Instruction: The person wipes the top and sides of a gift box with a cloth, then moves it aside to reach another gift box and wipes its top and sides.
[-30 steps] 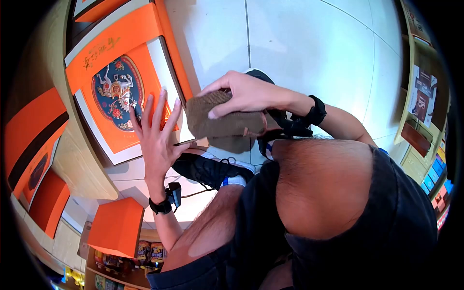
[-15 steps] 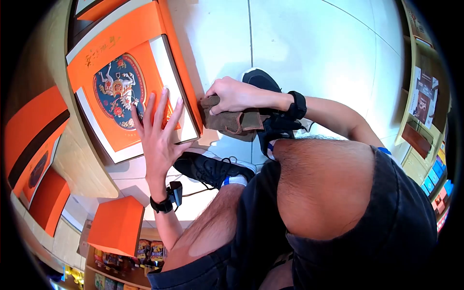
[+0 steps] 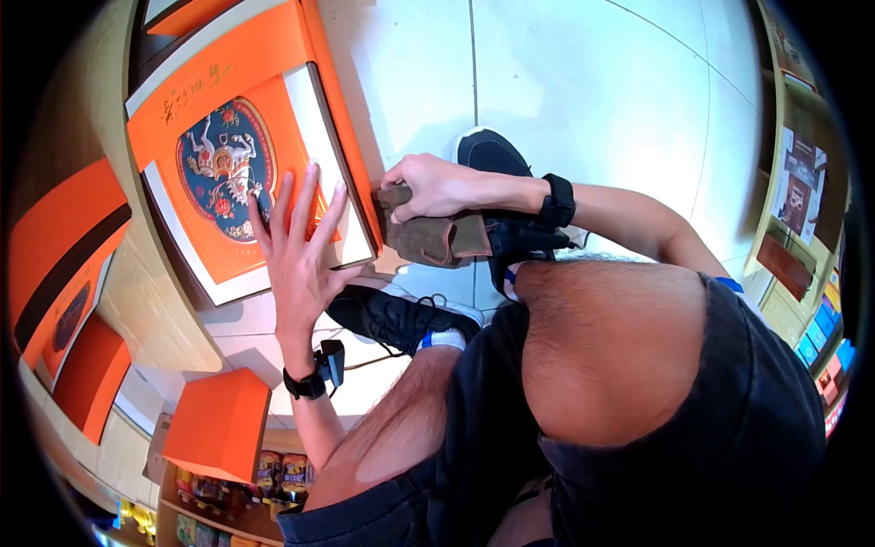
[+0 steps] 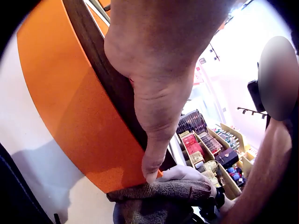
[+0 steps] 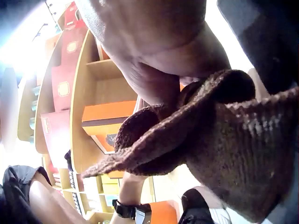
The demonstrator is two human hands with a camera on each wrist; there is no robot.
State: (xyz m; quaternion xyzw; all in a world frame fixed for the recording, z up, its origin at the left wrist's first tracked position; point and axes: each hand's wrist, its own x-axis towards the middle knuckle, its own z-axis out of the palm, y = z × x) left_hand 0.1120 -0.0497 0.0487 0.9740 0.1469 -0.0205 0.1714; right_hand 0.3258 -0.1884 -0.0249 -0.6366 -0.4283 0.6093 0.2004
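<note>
A large orange gift box lies by my left hand, its top bearing a dark medallion with a white horse. My left hand rests on its lid with fingers spread straight over the orange and white surface. At the box's right side, my right hand grips a folded brown ribbed cloth between thumb and fingers. The left wrist view shows the cloth at the lower corner of the orange side, below the left thumb. In the right wrist view, the cloth hangs in loose folds under the hand.
Black shoes stand on the pale tiled floor close to the box. A smaller orange box sits on a low shelf of packaged goods at lower left. A wooden shelf borders the left, and shelving with leaflets stands right.
My right hand has moved down along the box's right side, and the cloth has gone from spread broad to bunched and folded. The left hand stays in place on the lid.
</note>
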